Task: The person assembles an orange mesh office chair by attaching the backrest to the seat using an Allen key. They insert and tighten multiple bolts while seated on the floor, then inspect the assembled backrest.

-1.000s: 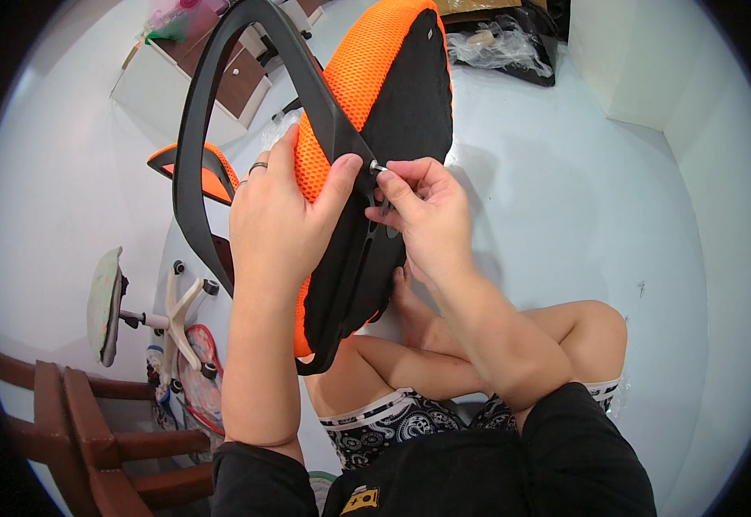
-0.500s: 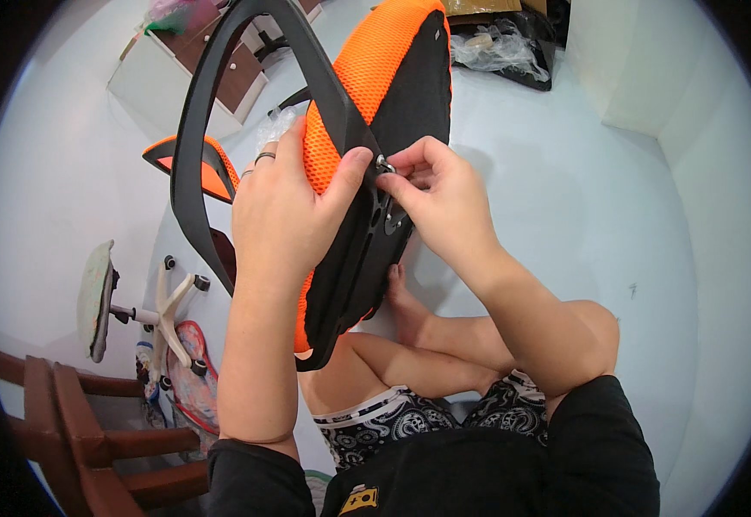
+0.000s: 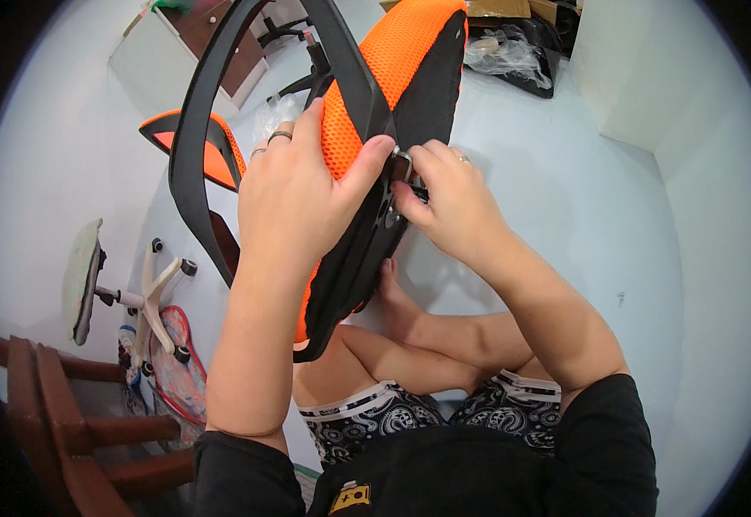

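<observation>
Right hand [image 3: 455, 191] on my feed: thumb and fingers nearly closed, pinching 1 bent metal piece [image 3: 405, 155] at the seat cushion [image 3: 431, 99], partly hiding it. Left hand [image 3: 294, 194]: spread wide around the cushion's orange side, thumb on black armrest [image 3: 187, 146]. Cushion's tilted, above crossed legs [image 3: 427, 345]. Left of cushion I see 1 orange-black mesh part [image 3: 220, 159], 1 stool [image 3: 82, 280], drawers [image 3: 199, 26] partly blocked by armrest; beyond cushion, rightward, plastic wrap [image 3: 513, 59].
</observation>
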A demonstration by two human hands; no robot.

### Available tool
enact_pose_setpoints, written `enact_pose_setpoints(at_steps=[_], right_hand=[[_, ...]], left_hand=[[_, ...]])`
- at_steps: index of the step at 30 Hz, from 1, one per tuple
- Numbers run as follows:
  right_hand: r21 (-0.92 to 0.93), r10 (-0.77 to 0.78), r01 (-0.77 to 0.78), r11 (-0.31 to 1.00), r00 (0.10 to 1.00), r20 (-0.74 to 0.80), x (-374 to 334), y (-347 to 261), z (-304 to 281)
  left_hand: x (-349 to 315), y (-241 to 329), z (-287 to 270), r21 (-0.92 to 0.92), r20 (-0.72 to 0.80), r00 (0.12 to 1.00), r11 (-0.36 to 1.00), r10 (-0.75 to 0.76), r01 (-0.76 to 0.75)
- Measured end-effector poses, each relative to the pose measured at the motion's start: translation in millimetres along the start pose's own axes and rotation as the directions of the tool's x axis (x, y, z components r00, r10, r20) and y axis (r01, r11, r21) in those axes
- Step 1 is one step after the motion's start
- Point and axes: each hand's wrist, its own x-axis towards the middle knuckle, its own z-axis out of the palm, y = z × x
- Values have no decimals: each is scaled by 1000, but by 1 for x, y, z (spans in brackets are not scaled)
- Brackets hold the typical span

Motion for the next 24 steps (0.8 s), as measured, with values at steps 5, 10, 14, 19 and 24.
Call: enact_pose_setpoints(at_steps=[5,10,14,19,24], right_hand=[[-6,-54,55,998,997,51,7,3,-3],[72,-39,34,997,997,73,8,3,-1],[191,7,-36,981,989,150,14,4,1],[220,-36,-20,975,968,249,21,6,-3],[273,53,-154,950,938,343,20,0,-5]], left_hand=[[1,-4,-1,-23,12,1000,1000,-20,21],[-1,-10,4,-31,-35,998,998,61,-62],[1,-15,4,-13,-12,998,998,61,-61],[0,-14,2,-30,22,1000,999,-16,17],[-3,-15,6,42,-21,1000,999,-7,8]])
